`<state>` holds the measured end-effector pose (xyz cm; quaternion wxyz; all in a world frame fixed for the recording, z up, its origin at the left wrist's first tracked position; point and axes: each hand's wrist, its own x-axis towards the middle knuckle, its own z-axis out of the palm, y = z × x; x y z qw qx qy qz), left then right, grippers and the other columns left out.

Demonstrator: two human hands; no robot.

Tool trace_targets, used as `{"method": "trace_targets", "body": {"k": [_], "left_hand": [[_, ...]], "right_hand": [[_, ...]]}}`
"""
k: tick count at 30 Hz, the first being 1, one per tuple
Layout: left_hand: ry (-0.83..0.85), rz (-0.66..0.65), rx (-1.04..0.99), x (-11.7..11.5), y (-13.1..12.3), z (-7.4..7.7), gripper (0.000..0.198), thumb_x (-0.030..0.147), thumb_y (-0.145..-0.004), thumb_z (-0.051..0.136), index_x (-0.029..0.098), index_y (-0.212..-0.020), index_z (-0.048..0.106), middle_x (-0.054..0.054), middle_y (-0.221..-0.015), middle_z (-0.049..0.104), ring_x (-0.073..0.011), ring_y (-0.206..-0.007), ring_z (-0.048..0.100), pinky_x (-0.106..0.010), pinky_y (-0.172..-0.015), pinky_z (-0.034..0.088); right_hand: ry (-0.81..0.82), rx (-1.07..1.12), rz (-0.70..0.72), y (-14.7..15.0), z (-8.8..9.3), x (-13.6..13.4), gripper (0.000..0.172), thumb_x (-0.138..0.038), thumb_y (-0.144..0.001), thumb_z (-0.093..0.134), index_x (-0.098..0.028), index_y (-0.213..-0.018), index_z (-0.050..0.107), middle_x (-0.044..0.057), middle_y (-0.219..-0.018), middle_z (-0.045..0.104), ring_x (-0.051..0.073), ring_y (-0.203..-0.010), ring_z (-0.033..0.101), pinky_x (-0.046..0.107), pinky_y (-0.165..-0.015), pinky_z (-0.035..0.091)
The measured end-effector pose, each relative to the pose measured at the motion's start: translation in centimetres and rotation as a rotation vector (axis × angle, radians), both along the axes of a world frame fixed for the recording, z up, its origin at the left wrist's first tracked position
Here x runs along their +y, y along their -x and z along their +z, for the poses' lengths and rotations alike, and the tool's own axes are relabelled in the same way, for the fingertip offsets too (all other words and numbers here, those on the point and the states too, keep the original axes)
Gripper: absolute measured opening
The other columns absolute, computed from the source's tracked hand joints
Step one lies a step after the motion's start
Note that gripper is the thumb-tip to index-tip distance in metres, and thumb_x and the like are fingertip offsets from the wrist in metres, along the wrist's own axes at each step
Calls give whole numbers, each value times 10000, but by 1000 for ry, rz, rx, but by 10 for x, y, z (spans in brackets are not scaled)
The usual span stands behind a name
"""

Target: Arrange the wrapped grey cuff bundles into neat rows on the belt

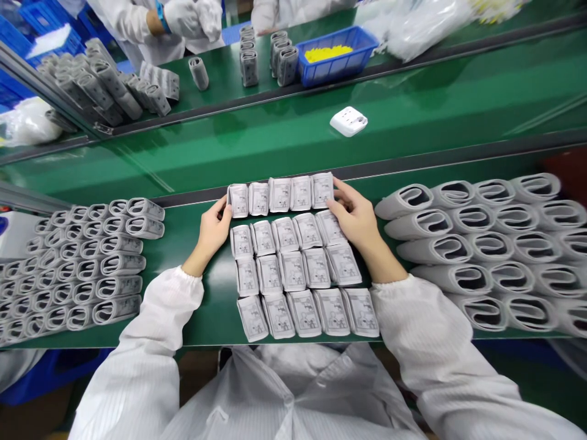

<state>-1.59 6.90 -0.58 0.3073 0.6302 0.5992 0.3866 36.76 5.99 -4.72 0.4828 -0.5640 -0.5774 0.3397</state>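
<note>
Folded grey-white cuffs with printed faces, which look like blood pressure cuffs, lie in several rows on the green bench in front of me. The farthest row of folded cuffs [279, 195] is clasped between my two hands. At its left end, my left hand [214, 229] presses the end cuff with thumb and fingers. My right hand [355, 214] grips the right end, its thumb on the front and its fingers behind. Nearer to me, the other rows of printed cuffs [293, 272] lie close together, some slightly tilted. My right hand partly covers one cuff.
Rolled grey cuffs [121, 263] are stacked at left, and larger rolled cuffs [495, 244] at right. A white printed piece [349, 121] lies on the conveyor [257, 131]. Beyond stand a blue basket [339, 61] with yellow pieces, more cuffs and a person's gloved hands [192, 18].
</note>
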Motion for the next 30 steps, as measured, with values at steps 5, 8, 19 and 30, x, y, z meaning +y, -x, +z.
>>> {"method": "trace_targets", "body": {"k": [5, 8, 19, 30], "left_hand": [[0, -3, -10, 0, -1, 1, 627, 672, -1107, 641, 208, -1487, 824, -145, -1543, 828, -377, -1522, 741, -540, -1310, 596], [2, -2, -8, 0, -1, 2, 612, 669, -1110, 642, 223, -1486, 826, -134, -1538, 832, -375, -1535, 732, -533, -1299, 606], [-3, 10, -7, -1, -1, 3, 620, 697, -1109, 640, 238, -1479, 832, -108, -1498, 855, -371, -1507, 742, -502, -1247, 637], [-7, 15, -2, -1, -1, 6, 650, 709, -1105, 631, 220, -1483, 833, -130, -1561, 821, -377, -1484, 755, -509, -1259, 627]], "right_hand": [[-11, 1, 3, 0, 0, 0, 822, -771, -990, 794, -297, -1658, 730, 125, -1395, 862, 303, -933, 778, 527, -896, 681], [-19, -5, 2, 0, -1, 1, 810, -774, -990, 784, -310, -1652, 733, 115, -1378, 867, 309, -951, 781, 508, -870, 674], [-2, -7, -4, 1, 2, 2, 853, -792, -973, 779, -303, -1669, 713, 126, -1381, 861, 244, -761, 679, 519, -821, 675], [14, 14, -3, 4, 6, 2, 847, -769, -965, 785, -283, -1656, 722, 122, -1349, 873, 232, -743, 652, 510, -839, 669]]}}
